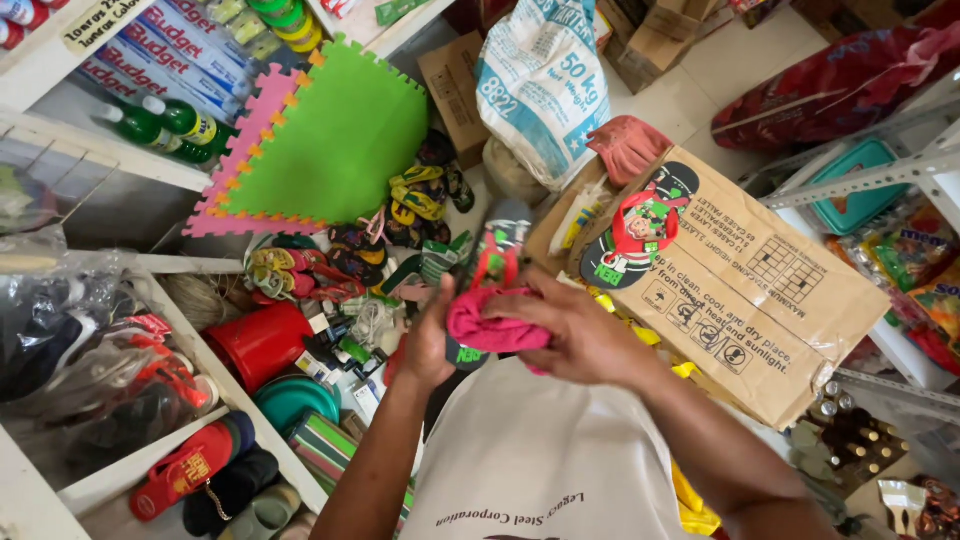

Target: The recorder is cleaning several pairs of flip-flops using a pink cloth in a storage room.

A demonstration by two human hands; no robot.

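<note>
Hands meet just in front of our chest: our right hand [575, 335] is curled shut over a pink cloth [490, 330], pressing it against a flip-flop [492, 262], while our left hand [432, 345] is wrapped around the lower end of that same flip-flop from the other side. The flip-flop stands with its long axis running up and away from us, its dark printed sole and red strap rising above the cloth, so it lies between the two hands, both equally close, with the cloth on the right hand's side. Just to the right lies a flattened brown cardboard box [760, 300] with black handling symbols and a round red-and-green cartoon print near its top corner. Beyond the flip-flop hangs a white woven sack [540, 85] with blue lettering, and beside it a small pink cloth bundle [628, 145]. To the left, a green foam mat [340, 135] with toothed edges lies over a pink one, above a heap of mixed flip-flops [330, 265]. Nearer us on that side sit a red bucket [262, 340] and a teal plate. On the left shelf [170, 170] we see green bottles [165, 125] and long white-and-blue boxes with red print, and lower down a red sandal [185, 470]. At far right, a teal tub [850, 185] rests on a metal rack beside bright snack packets.
</note>
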